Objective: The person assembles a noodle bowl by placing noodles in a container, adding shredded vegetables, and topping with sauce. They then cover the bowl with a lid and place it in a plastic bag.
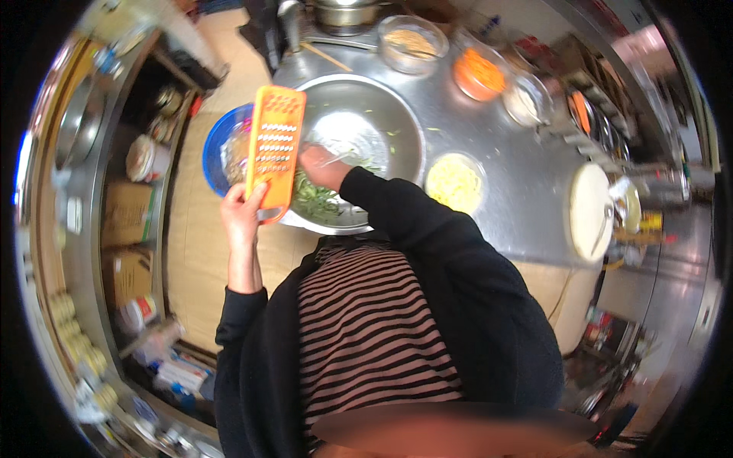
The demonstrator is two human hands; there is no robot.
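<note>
My left hand (241,214) is closed round the lower end of an orange flat grater (276,149), thumb on its face. The grater is held upright over the left rim of a large steel bowl (408,114). Shredded green vegetable (314,200) lies in the bowl, mostly at its near left side. My right hand (324,168) reaches into the bowl, close against the grater's right edge. Its fingers are partly hidden by the grater, and what they hold, if anything, does not show. A blue basin (216,145) stands left of the bowl, partly covered by the grater.
On the steel counter (527,206) stand a bowl of pale yellow shreds (454,183), a tub of orange shreds (479,75), a tub with brownish contents (412,44) and a container of white stuff (527,99). A round whitish board (589,212) lies at the right. Shelves with boxes (128,214) line the left.
</note>
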